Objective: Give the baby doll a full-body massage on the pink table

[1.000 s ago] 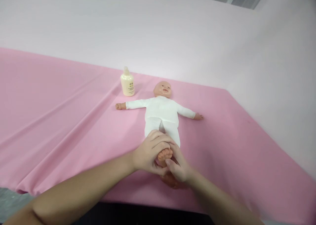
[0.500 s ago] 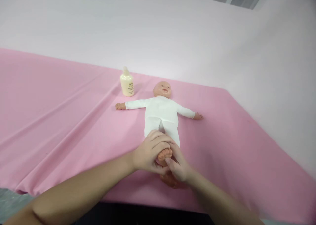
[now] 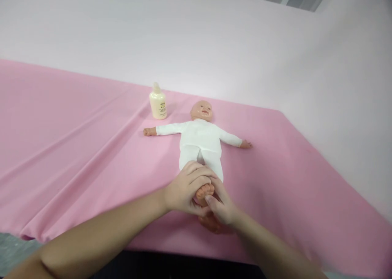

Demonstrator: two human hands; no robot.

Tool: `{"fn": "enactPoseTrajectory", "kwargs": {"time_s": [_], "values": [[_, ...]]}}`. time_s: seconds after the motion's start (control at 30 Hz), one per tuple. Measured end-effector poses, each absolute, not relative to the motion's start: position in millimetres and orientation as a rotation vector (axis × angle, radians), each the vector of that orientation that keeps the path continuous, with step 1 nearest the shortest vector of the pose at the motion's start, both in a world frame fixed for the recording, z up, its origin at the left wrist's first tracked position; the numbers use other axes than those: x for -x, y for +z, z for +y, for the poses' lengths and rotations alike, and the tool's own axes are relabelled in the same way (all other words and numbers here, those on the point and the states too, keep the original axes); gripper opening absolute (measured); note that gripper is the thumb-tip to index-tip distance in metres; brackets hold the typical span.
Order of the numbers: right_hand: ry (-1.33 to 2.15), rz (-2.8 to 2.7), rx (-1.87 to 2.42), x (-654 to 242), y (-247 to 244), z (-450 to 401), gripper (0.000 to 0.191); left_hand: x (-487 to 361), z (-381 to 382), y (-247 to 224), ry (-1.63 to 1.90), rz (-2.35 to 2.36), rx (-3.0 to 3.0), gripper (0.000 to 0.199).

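Observation:
A baby doll (image 3: 200,134) in a white suit lies on its back with both arms spread out and its head away from me. My left hand (image 3: 185,189) is wrapped round one of the doll's feet (image 3: 204,191), fingers over the top. From the other side my right hand (image 3: 223,205) grips the same foot, its thumb against the sole just under the toes. Only the toes and part of the sole show between my hands. The doll's other foot (image 3: 212,225) rests below, partly covered by my right hand.
A pink cloth (image 3: 290,181) covers the table, with folds running along its left side. Beyond the doll's head, to the left, stands a cream pump bottle (image 3: 158,105). A white wall (image 3: 122,34) rises behind the table's far edge.

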State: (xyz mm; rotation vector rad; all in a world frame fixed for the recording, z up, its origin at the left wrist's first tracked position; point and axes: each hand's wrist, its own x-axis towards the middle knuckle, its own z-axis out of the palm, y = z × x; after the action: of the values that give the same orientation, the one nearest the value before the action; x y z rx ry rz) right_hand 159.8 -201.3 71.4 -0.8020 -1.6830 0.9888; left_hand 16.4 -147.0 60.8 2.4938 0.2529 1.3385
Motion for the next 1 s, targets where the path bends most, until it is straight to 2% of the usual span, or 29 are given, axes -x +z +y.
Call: {"fn": "enactPoseTrajectory", "kwargs": {"time_s": [0.33,0.73,1.0], "values": [[0.975,-1.699,0.802,-159.7,69.9,-199.2,0.036,-17.7,-147.2,59.2,1.366,0.244,-2.528,0.031],[0.949,-1.772,0.750,-162.7,68.8,-197.6,0.027,-14.4,-141.3,52.0,1.319,0.194,-2.520,0.036],[0.998,-1.805,0.738,-162.8,67.2,-195.2,0.029,-12.4,-136.4,47.1,1.319,0.136,-2.567,0.045]]}}
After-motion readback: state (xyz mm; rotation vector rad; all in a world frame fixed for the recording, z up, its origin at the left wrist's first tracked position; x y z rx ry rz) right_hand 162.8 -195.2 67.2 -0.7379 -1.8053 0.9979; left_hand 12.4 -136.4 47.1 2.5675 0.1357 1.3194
